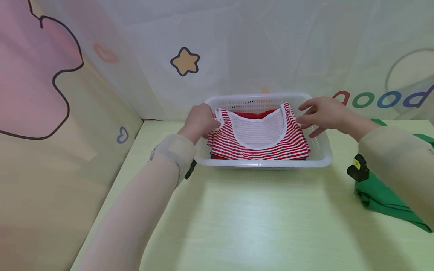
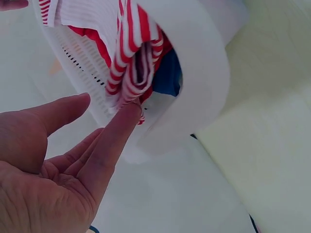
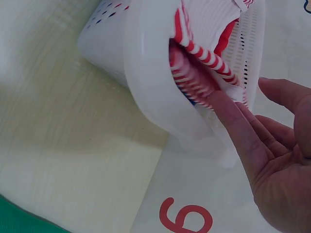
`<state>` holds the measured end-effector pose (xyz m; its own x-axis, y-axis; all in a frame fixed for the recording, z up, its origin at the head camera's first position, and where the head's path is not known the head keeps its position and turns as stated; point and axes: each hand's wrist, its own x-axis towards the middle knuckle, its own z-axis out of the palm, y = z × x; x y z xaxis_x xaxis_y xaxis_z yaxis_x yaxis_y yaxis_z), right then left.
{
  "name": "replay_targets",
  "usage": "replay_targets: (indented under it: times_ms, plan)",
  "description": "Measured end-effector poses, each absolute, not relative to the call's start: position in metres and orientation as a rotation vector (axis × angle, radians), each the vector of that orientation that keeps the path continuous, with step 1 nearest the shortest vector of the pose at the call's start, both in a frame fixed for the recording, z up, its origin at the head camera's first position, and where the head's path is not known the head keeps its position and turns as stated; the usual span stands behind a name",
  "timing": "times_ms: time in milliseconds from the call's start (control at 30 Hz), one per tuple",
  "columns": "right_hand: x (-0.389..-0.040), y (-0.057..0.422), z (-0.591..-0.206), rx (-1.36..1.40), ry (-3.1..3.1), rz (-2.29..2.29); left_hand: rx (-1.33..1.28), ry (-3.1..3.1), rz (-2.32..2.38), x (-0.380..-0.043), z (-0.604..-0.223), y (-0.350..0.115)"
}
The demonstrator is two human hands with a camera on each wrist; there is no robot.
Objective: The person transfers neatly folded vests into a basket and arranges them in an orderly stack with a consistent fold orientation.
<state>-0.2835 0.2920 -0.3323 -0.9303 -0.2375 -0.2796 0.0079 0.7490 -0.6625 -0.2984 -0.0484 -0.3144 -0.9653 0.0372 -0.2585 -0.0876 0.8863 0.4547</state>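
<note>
A folded red-and-white striped shirt (image 1: 257,146) with a white-trimmed neckline lies on top of other clothes in a white plastic basket (image 1: 264,163). At the shirt's left end is my left hand (image 1: 200,121). In the left wrist view its extended index finger (image 2: 109,145) touches the folded edge, with the thumb held apart. On the other side, my right hand (image 1: 323,114) reaches over the basket's right end. In the right wrist view its index fingertip meets the shirt's striped edge (image 3: 194,80), and the thumb stands away from the cloth.
Red cloth (image 1: 252,114) shows behind the neckline, and blue cloth (image 2: 167,75) lies beneath the shirt. A green folded garment (image 1: 383,195) rests on the table (image 1: 257,226) at right, partly behind my right forearm. A printed curtain (image 1: 237,49) hangs behind the basket.
</note>
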Motion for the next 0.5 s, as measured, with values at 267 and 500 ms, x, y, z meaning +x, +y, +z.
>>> replay_targets:
  times_ms: [267, 500]
  plan:
    - [-0.281, 0.286, -0.331, -0.184, 2.566, -1.047, 0.017, 2.823, 0.628, -0.296, -0.311, -0.046]
    - [-0.279, 0.271, -0.343, -0.178, 2.41, -0.996, 0.104, 2.717, 0.547, -0.289, -0.319, -0.035]
